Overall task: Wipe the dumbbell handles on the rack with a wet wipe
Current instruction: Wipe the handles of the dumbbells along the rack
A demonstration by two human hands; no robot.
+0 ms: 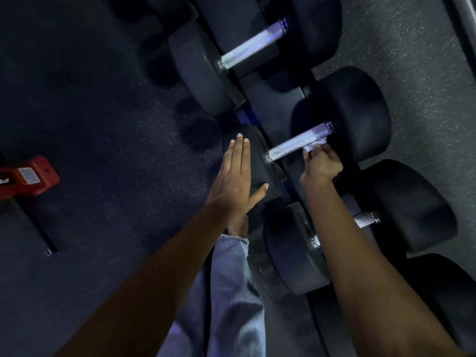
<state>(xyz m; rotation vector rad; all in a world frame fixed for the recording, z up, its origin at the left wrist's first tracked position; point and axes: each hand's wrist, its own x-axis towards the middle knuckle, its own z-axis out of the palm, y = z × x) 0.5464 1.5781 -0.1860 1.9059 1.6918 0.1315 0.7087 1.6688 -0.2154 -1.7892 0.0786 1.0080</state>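
Three black dumbbells lie side by side on a dark rack (273, 99). The middle dumbbell's knurled metal handle (291, 145) runs diagonally at the centre. My right hand (319, 166) pinches a crumpled white wet wipe (315, 145) against the underside of that handle, near its far head (358, 117). My left hand (235, 176) lies flat with straight fingers on the near head (260, 161) of the same dumbbell. The upper dumbbell's handle (253, 45) is bare. My right forearm covers most of the lower dumbbell's handle (365, 219).
Dark speckled rubber floor (103, 112) spreads to the left, lighter floor to the right. A red piece of equipment (31, 176) with a black bar sits at the left edge. My leg in light jeans (231, 292) stands close to the rack.
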